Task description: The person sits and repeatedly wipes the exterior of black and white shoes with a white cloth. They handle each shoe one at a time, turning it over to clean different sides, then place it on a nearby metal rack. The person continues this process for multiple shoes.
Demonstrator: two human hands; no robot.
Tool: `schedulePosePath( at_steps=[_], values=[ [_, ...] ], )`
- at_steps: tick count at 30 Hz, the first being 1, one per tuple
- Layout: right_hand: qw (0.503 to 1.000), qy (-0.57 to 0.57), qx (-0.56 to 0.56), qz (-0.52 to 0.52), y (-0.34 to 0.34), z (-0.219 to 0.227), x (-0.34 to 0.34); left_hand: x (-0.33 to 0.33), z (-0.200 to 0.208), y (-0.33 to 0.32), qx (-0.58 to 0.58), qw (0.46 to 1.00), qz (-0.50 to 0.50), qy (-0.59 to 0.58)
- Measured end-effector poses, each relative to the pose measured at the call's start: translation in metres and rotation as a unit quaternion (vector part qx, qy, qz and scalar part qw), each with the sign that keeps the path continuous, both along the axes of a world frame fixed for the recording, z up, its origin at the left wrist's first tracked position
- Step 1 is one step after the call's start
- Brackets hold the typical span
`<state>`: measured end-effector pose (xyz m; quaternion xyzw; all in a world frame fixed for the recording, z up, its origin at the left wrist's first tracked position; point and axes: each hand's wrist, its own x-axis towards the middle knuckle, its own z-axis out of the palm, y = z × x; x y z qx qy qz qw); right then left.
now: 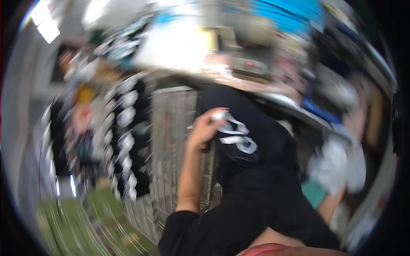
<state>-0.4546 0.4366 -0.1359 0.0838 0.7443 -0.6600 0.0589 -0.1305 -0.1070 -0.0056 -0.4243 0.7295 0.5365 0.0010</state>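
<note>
My left hand (207, 129) is closed, with its fingertips pinched on one end of a white looped strap (242, 131). The rest of that strap hangs in loose loops against my dark clothing (256, 115). On the right, my right forearm (333, 207) reaches outward to a whitish translucent bundle (335, 164), perhaps a plastic bag. Blur and the bundle hide the fingers of that hand, so its grip does not show. Beside the forearm is a green patch (314, 193) of something I cannot make out.
A blurred worktable (277, 99) runs across the front, with a box-like device (250, 68) showing a red light. Blue material (286, 15) lies beyond. To the left stand a pale metal rack (171, 128), black-and-white scalloped rows (128, 136) and green strapped bundles (68, 226).
</note>
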Motion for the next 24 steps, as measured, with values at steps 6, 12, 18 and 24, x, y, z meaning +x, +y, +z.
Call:
schedulePosePath(
  at_steps=[6,12,18,24],
  values=[
    [0.952,0.260,-0.033,-0.158,-0.017,0.097,-0.036,0.019,-0.041,-0.005,-0.049,0.989,-0.077,0.118],
    [0.776,0.520,0.345,-0.091,-0.068,0.116,-0.080,0.002,-0.017,0.001,-0.044,0.983,-0.154,0.094],
    [0.851,0.394,0.348,-0.007,-0.078,0.089,-0.091,-0.009,-0.018,-0.015,0.029,0.983,-0.167,0.070],
    [0.851,0.479,0.213,-0.024,-0.093,0.129,-0.051,-0.007,-0.031,-0.018,0.085,0.978,-0.160,0.099]
  ],
)
